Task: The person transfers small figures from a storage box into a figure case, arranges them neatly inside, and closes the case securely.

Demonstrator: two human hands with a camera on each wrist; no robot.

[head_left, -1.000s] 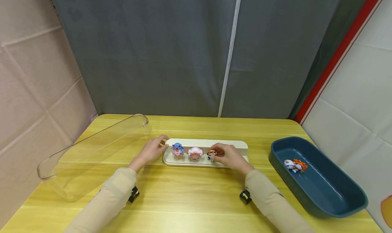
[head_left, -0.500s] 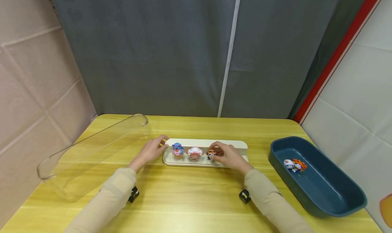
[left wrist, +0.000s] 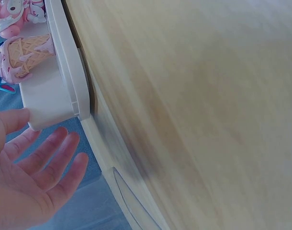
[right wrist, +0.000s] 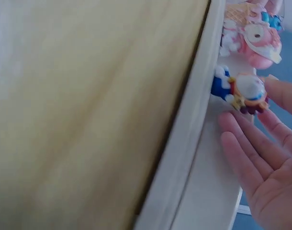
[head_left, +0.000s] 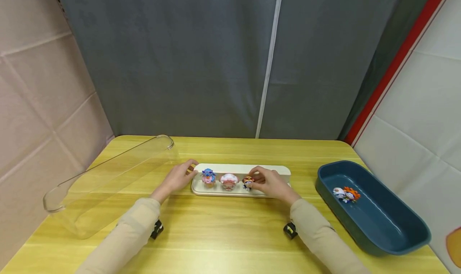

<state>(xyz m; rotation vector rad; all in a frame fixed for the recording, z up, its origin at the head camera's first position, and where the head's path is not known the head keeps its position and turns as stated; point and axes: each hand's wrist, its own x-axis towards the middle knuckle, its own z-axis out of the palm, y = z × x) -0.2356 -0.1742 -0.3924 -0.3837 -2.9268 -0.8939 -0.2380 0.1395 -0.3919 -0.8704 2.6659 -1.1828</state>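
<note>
Three small toy figurines stand in a row on a white display base (head_left: pixel 216 193). At its left end is a blue-and-pink figurine (head_left: pixel 208 178) with a cone-shaped bottom (left wrist: pixel 28 51). A pink figurine with a white top (head_left: pixel 229 181) occupies the middle. My right hand (head_left: pixel 271 183) pinches the brown-and-blue figurine (right wrist: pixel 246 88) by its head between thumb and index finger, low over the base; the other fingers (right wrist: pixel 246 167) extend beside it. With spread, relaxed fingers, my left hand (head_left: pixel 177 177) rests at the base's left end, its thumb (left wrist: pixel 14 120) right at the corner.
A clear curved cover (head_left: pixel 111 182) lies at an angle on the table's left side. On the right stands a dark blue bin (head_left: pixel 389 222) holding white-and-orange figurines (head_left: pixel 346 194). A grey curtain (head_left: pixel 180 65) hangs behind the wooden table (head_left: pixel 216 242).
My right wrist has shifted very slightly to the right, with the fingers still at the brown-and-blue figurine. My left hand stays at the base's left end.
</note>
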